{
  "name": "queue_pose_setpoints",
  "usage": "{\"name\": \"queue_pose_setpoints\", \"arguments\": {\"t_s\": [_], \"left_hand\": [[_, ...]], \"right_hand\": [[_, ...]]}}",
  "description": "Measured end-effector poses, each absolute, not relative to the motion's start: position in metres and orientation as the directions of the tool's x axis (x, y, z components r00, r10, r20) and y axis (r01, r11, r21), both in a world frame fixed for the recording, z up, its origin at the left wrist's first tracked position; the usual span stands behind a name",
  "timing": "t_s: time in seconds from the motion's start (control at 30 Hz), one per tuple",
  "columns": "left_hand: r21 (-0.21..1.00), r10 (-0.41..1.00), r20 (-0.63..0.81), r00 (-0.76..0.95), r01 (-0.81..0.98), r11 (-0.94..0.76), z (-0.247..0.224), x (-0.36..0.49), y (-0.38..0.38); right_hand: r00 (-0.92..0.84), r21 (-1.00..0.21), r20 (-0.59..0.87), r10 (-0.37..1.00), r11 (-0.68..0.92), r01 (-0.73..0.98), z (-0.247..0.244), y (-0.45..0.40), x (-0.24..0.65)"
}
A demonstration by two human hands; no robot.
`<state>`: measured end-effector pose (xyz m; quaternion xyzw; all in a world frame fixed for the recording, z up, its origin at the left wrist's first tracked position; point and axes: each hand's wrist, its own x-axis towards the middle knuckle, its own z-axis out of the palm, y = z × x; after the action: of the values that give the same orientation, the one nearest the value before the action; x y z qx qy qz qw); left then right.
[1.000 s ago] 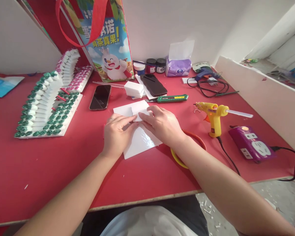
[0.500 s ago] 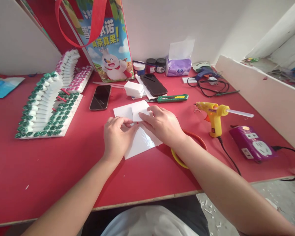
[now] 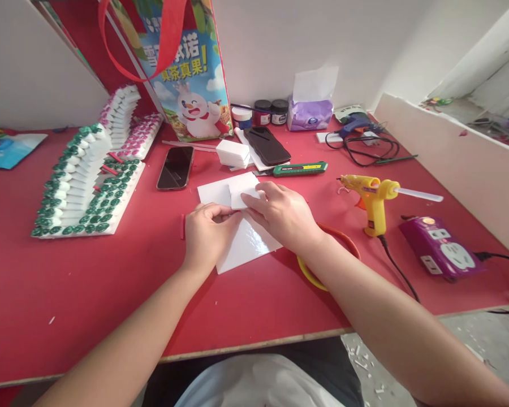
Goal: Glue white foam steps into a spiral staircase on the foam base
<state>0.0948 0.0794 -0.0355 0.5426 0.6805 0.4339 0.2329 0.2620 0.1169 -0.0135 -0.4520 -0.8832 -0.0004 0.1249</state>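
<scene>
A larger white board sheet (image 3: 246,249) with a glossy surface lies on the red table. Over its far half, a small white board piece (image 3: 240,191) is held between the thumb and fingers of my right hand (image 3: 285,217). My left hand (image 3: 208,234) is closed at the near left edge of that small piece, thumb and forefinger together; what is between those fingertips is hidden. A short red stick (image 3: 182,226) lies just left of my left hand. Partly under my right forearm is a round yellow and orange ring-shaped object (image 3: 309,273).
Behind the sheet are stacked white blocks (image 3: 232,153), a green utility knife (image 3: 301,169) and two phones, one dark (image 3: 176,168). A yellow glue gun (image 3: 373,198) and purple power socket (image 3: 443,249) stand right. Decorated white models (image 3: 85,189) stand left, near a gift bag (image 3: 195,85).
The view has shifted slightly, so most things appear a little further right. The red stick beside my left hand shows more clearly. Both hands stay at the small white piece.
</scene>
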Motion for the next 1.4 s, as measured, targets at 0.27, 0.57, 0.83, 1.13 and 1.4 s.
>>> {"name": "queue_pose_setpoints", "arguments": {"t_s": [0.27,0.57,0.83,1.13,1.4], "left_hand": [[0.835,0.942,0.174,-0.286,0.549,0.013,-0.037,0.095,0.081],[0.826,0.939,0.202,-0.277,0.563,-0.011,-0.038,0.095,0.081],[0.828,0.949,0.192,-0.249,0.561,-0.02,-0.038,0.09,0.08],[0.83,0.951,0.213,-0.223,0.555,-0.056,-0.041,0.081,0.079],[0.823,0.952,0.228,-0.202,0.563,-0.077,-0.04,0.084,0.08]], "right_hand": [[-0.562,-0.099,0.256,0.786,0.6,0.794,-0.017,0.117,0.262],[-0.566,-0.088,0.283,0.774,0.608,0.789,-0.018,0.117,0.262],[-0.578,-0.059,0.249,0.777,0.608,0.792,-0.016,0.115,0.263],[-0.617,-0.092,0.352,0.704,0.682,0.726,-0.012,0.116,0.274],[-0.714,-0.103,0.371,0.594,0.79,0.604,-0.014,0.118,0.271]]}}
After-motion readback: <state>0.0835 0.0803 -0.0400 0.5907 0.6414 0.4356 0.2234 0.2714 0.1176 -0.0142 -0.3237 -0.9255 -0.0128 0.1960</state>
